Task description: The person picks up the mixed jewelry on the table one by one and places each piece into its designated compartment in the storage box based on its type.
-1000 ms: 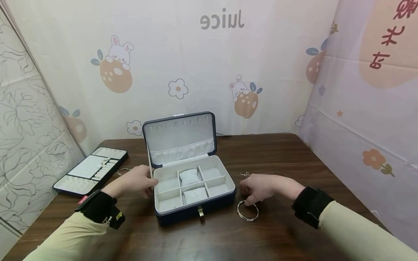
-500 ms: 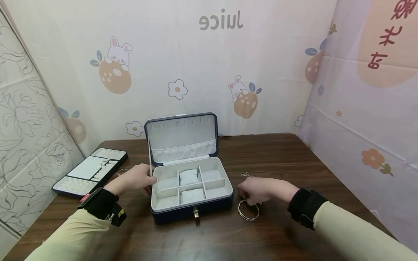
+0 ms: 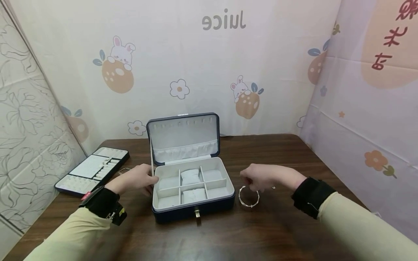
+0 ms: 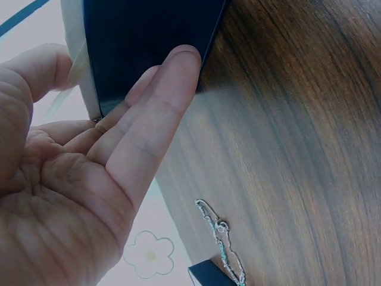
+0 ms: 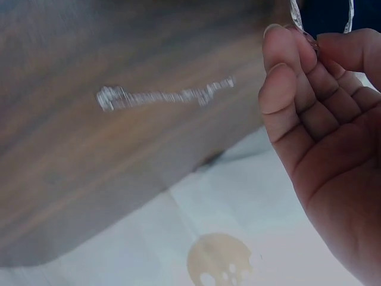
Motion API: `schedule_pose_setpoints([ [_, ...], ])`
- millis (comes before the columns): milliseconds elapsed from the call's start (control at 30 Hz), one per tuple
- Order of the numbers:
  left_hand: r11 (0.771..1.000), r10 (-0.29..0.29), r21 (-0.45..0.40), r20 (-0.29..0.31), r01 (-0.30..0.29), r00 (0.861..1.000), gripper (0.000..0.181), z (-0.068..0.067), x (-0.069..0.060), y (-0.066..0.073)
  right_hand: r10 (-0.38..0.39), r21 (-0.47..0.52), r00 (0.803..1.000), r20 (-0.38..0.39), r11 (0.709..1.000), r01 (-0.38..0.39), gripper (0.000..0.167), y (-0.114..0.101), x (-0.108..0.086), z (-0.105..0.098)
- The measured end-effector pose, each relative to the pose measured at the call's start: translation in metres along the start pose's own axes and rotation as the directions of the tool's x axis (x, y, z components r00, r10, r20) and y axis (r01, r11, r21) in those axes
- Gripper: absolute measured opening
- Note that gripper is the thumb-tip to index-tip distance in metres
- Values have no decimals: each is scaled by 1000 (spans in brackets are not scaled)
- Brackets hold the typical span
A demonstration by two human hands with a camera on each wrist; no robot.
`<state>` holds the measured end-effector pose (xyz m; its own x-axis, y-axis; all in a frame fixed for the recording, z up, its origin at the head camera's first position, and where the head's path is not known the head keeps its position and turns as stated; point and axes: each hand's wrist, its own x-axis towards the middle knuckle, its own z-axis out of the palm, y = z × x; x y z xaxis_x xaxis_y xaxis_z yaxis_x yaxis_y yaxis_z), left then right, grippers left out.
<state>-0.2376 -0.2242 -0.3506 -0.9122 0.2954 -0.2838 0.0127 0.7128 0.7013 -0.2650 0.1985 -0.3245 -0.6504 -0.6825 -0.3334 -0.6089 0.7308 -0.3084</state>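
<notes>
One bangle (image 3: 249, 206) is pinched at its edge by my right hand (image 3: 261, 177), beside the jewelry box (image 3: 215, 209); my left hand (image 3: 140, 178), fingers straight, touches the box's side, presumably steadying it.

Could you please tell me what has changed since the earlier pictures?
The right grip and the bangle have moved upward in the head view. This grip now pinches the bangle; whether it already did earlier is unclear. The left grip stays at the left side of the box, which remains open; the tray lies as before.
</notes>
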Motion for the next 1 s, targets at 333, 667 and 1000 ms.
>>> schedule_pose_setpoints([
  [333,1000,-8,16,14,8,1000,46,0,1,-1,-92,-146,994,-66,986,82,21,-8,-5,-42],
  [667,1000,-22,9,37,22,999,50,-1,0,0,-61,-177,996,-68,983,48,20,-26,4,-71],
  [1000,999,-14,-34,61,16,998,45,-4,-1,-4,-82,-193,996,-33,978,74,20,-48,24,-89],
])
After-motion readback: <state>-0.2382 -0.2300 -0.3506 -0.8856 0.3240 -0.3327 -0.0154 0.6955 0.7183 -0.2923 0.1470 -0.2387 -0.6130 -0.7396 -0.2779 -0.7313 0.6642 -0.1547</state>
